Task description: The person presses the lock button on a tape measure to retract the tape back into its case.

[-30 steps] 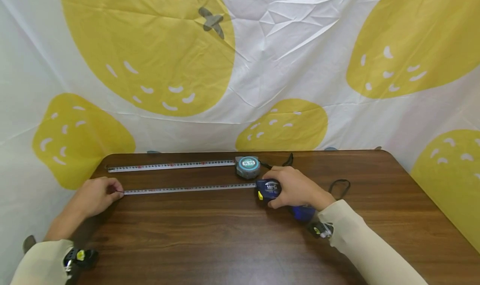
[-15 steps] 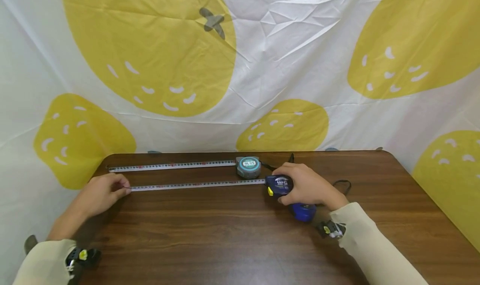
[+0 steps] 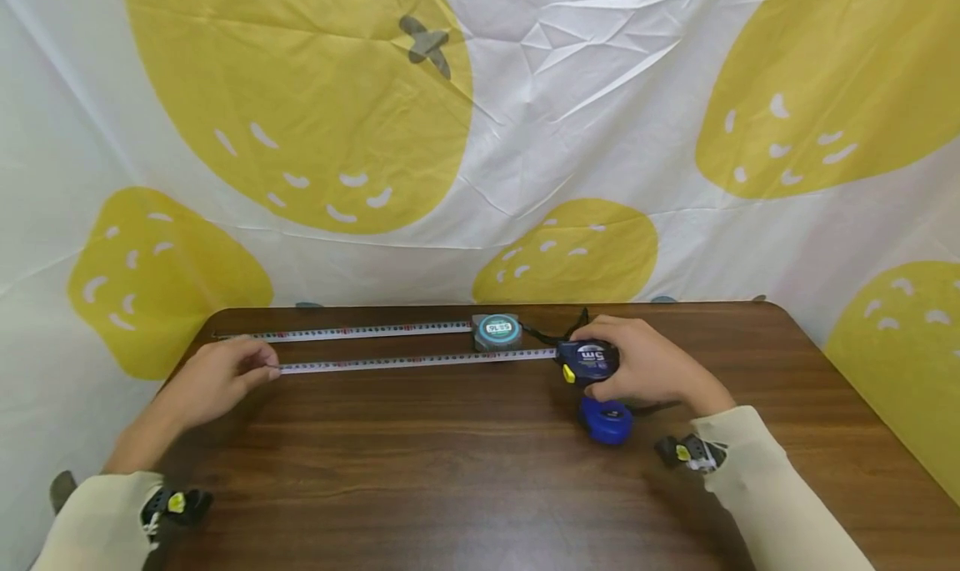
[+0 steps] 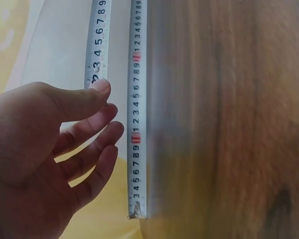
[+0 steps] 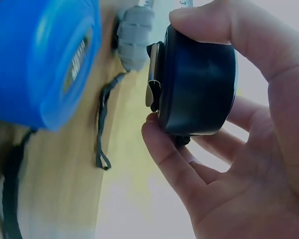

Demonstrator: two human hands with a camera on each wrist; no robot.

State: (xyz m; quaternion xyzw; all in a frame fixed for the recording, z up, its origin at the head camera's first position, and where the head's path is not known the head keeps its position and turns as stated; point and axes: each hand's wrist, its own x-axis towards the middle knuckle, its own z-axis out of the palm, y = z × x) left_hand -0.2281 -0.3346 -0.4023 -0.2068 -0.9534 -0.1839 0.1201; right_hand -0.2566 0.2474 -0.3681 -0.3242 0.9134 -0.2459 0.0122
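In the head view, my left hand (image 3: 213, 379) pinches the free end of a pulled-out metal blade (image 3: 412, 361) between thumb and index finger. The blade runs straight to a navy tape measure (image 3: 588, 361) with a yellow button, whose case my right hand (image 3: 648, 363) grips. A metal belt clip (image 5: 153, 74) shows on that case in the right wrist view. Behind lies a grey tape measure (image 3: 497, 331) with a teal label, its own blade (image 3: 375, 331) drawn out leftward, roughly parallel. Just in front of the navy case rests a bright blue tape measure (image 3: 607, 421).
The brown wooden table (image 3: 390, 488) has rounded back corners. A white cloth (image 3: 360, 271) with yellow fruit prints hangs right behind its back edge. Black wrist straps (image 5: 103, 129) trail from the grey and blue tape measures.
Both hands have shifted right and slightly toward the back, carrying the navy tape measure and its extended blade. The bright blue tape measure, partly covered before, now shows more fully.
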